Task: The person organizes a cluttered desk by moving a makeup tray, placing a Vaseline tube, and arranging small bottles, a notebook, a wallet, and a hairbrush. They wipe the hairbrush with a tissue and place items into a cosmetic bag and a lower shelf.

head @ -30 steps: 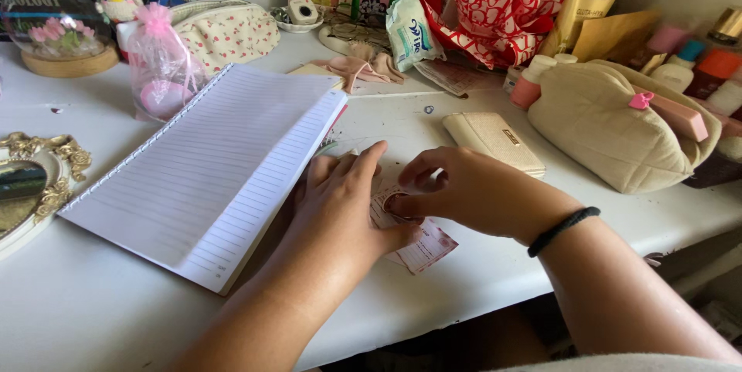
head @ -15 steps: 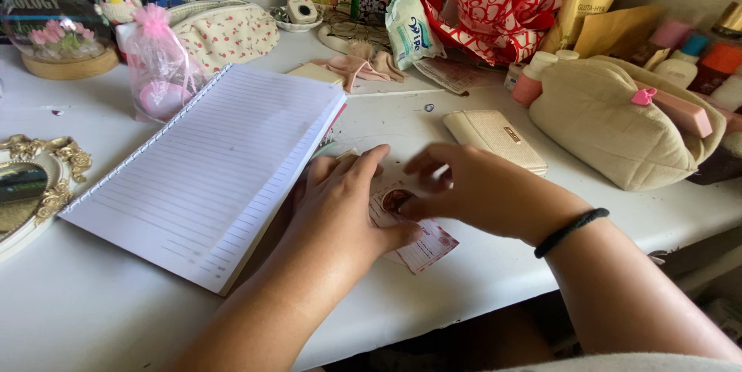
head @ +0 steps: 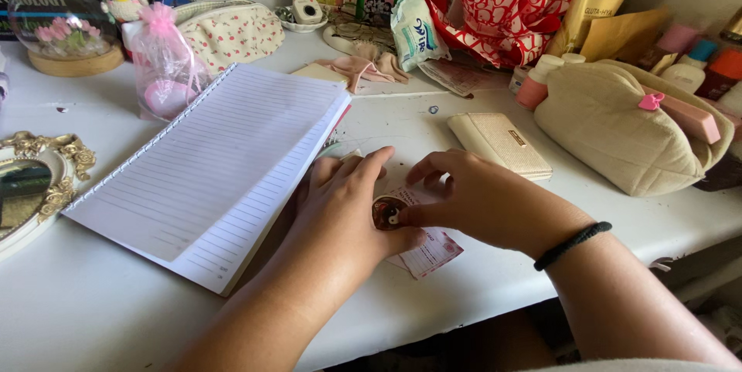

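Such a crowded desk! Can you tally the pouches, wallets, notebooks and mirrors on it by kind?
Pouches: 2, floral pouch and beige quilted pouch
Wallets: 1, cream wallet
Notebooks: 1, open lined notebook
Mirrors: 1, gold-framed mirror
Total: 5

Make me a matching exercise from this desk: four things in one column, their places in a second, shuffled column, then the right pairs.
Things:
1. round sticker
2. notebook
3. wallet
4. mirror

Places:
A. far left edge of the desk
B. beyond the right hand, in front of the beige pouch
C. open, left of the left hand
D. between the two hands, on a pink paper

Pairs: 1-D, 2-C, 3-B, 4-A
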